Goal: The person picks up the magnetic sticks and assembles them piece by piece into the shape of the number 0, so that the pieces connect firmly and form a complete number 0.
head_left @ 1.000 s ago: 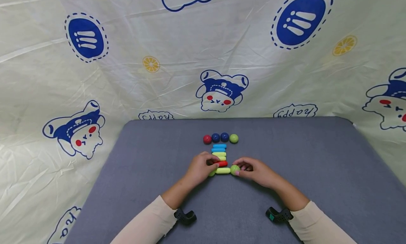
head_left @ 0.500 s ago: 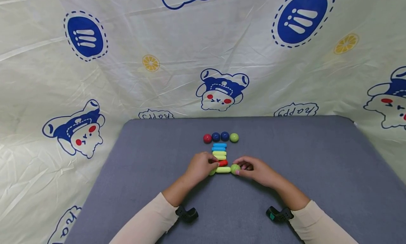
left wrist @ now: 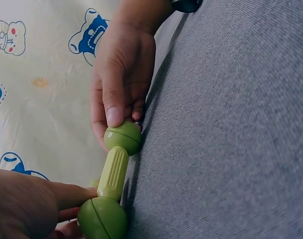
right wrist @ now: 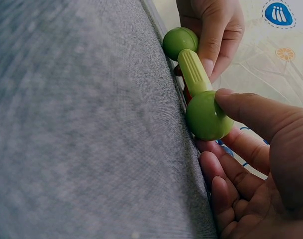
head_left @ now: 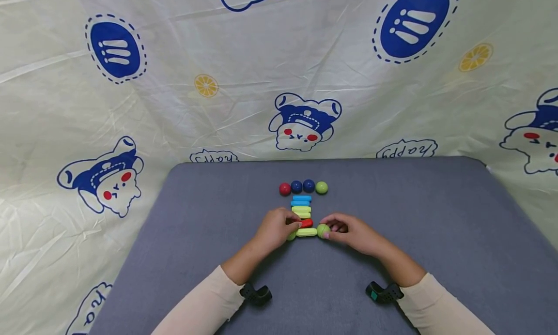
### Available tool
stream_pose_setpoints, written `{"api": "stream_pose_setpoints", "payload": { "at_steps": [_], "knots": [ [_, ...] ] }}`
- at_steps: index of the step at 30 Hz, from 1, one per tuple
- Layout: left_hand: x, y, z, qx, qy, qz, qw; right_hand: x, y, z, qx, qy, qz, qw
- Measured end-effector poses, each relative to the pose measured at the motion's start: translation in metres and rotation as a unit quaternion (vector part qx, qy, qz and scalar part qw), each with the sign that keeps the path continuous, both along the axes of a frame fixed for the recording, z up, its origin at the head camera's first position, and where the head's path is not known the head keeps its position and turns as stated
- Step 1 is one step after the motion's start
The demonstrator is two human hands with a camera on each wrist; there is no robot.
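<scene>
In the head view, the bare left hand (head_left: 275,228) partly hides a round green ball (head_left: 291,236) and a short red stick (head_left: 307,223); both cream fabric sleeves (head_left: 202,303) run off the bottom edge.

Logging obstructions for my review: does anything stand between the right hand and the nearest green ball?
Nothing visible: the right hand holds the green ball directly, and the yellow stick meets its far side.

Before me, "happy" on the pale cloth (head_left: 244,49), printed in the left bubble (head_left: 214,157) and the right bubble (head_left: 407,149), the lower bubble (head_left: 89,310) only partly readable to me
</scene>
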State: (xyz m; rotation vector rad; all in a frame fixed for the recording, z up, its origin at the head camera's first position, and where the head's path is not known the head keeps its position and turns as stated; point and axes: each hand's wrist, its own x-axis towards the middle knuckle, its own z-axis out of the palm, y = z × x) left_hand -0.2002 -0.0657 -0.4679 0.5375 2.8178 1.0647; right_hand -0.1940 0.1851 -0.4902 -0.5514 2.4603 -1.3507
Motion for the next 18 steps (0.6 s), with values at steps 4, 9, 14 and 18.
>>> {"api": "stream_pose_setpoints", "payload": {
  "at_steps": [4, 9, 14, 18],
  "knots": [
    [0.0, -0.003, 0.0, 0.014, 0.003, -0.002, 0.9999, 0.0, 0.0, -0.001, -0.006, 0.006, 0.006, 0.9999],
    [0.002, -0.009, 0.001, 0.05, -0.002, 0.017, 0.9986, 0.001, 0.0, -0.001, -0.004, 0.0, 0.0, 1.0],
    [0.004, -0.021, 0.001, 0.09, -0.011, 0.04, 0.995, 0.0, 0.0, 0.001, -0.003, -0.001, 0.001, 1.0],
    [0.006, -0.032, 0.001, 0.113, -0.035, 0.049, 0.9918, -0.001, 0.0, 0.001, -0.001, -0.001, 0.003, 1.0]
  ]
}}
